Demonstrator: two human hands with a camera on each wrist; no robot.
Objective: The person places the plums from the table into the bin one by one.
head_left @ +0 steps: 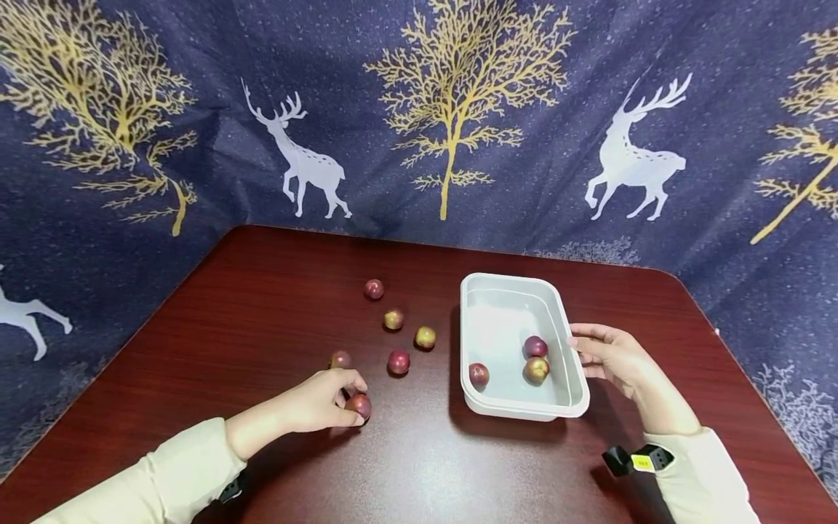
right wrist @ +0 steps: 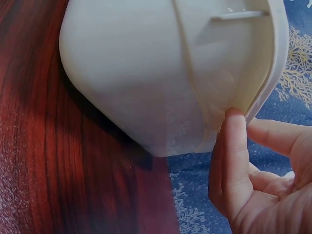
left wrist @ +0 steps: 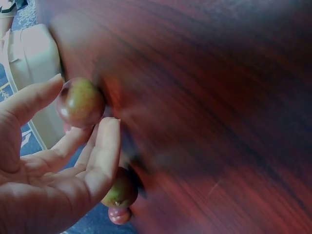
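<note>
My left hand (head_left: 319,405) pinches a reddish-green plum (head_left: 358,407) between thumb and fingertips, low over the table's left-centre. The left wrist view shows the thumb on one side of this plum (left wrist: 80,102) and the fingers on the other. At the right, my right hand (head_left: 615,360) grips the rim of a white plastic container (head_left: 468,320), thumb over the edge and fingers against the outer wall (right wrist: 122,73). Inside lie three plums: a dark purple one (head_left: 535,346), a mottled one (head_left: 537,370) and a red one (head_left: 479,375).
Several loose plums lie between the left hand and the container, among them a red one (head_left: 398,362) and a yellowish one (head_left: 425,338). Another plum (head_left: 340,359) is partly hidden behind the left hand. A patterned blue cloth (head_left: 393,182) hangs behind the dark wooden table (head_left: 262,291).
</note>
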